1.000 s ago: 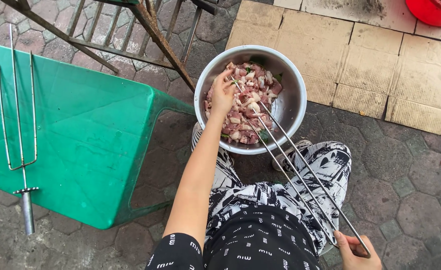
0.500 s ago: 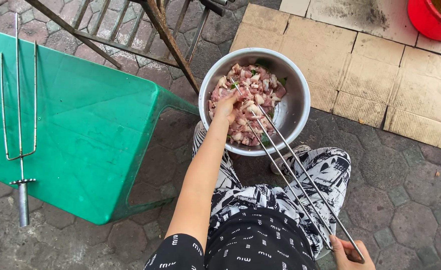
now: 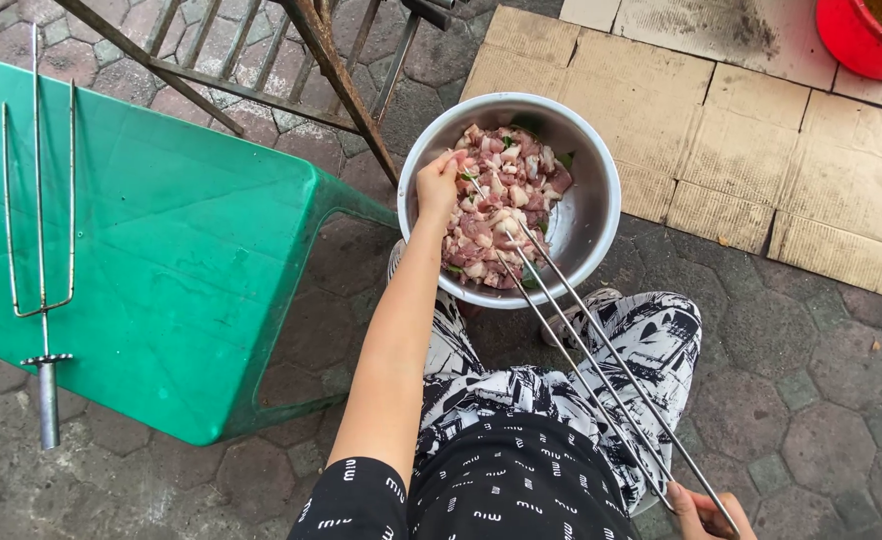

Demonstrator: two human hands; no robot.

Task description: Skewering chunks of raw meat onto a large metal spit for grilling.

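From the head camera, the left hand [image 3: 437,186] reaches into a steel bowl [image 3: 593,215] of chopped meat [image 3: 496,215] on the paving, its fingers curled on a piece at a prong tip. The right hand [image 3: 706,512], at the bottom edge, is closed on the handle of a long metal skewer fork [image 3: 586,345], whose prongs slant into the meat. A second skewer fork [image 3: 39,240] lies well apart on a green plastic stool [image 3: 181,260].

One steel bowl [image 3: 586,215] of cut raw meat pieces [image 3: 496,205], too many to count. Two three-pronged metal skewers: one [image 3: 39,230] at the green plastic table's [image 3: 191,260] left edge, one [image 3: 581,340] over the bowl's near rim. One red bucket [image 3: 866,40].
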